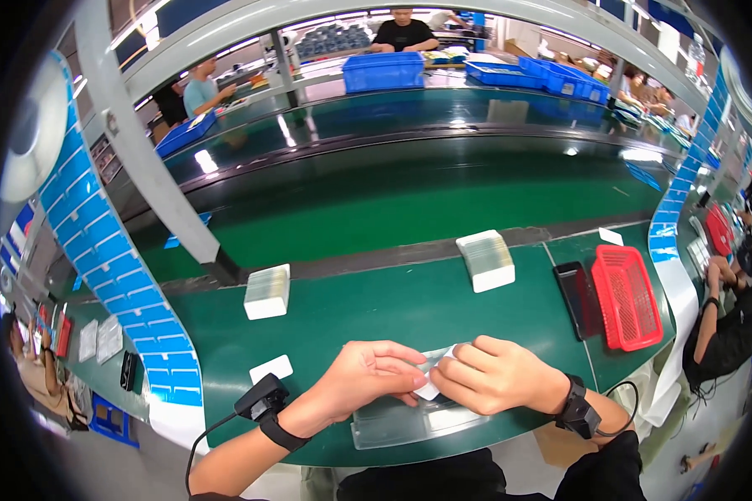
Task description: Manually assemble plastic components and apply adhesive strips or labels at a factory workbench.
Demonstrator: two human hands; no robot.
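Close together at the near edge of the green table, both my hands work on a thin white card-like piece (429,389). My left hand (374,377) pinches its left side between thumb and fingers. Curled over its right side is my right hand (491,374), which hides much of the piece. Beneath them lies a clear plastic tray (393,431), partly covered by the hands. A single white card (272,368) rests by my left wrist. Farther back stand a left stack of white cards (267,292) and a right stack (488,262).
A dark phone (575,301) and a red plastic basket (627,265) sit at the right. Strips of blue labels hang at the left (113,259) and right (683,179). A grey post (154,167) rises at the left. Beyond the conveyor (376,200) are blue bins (383,73) and other people.
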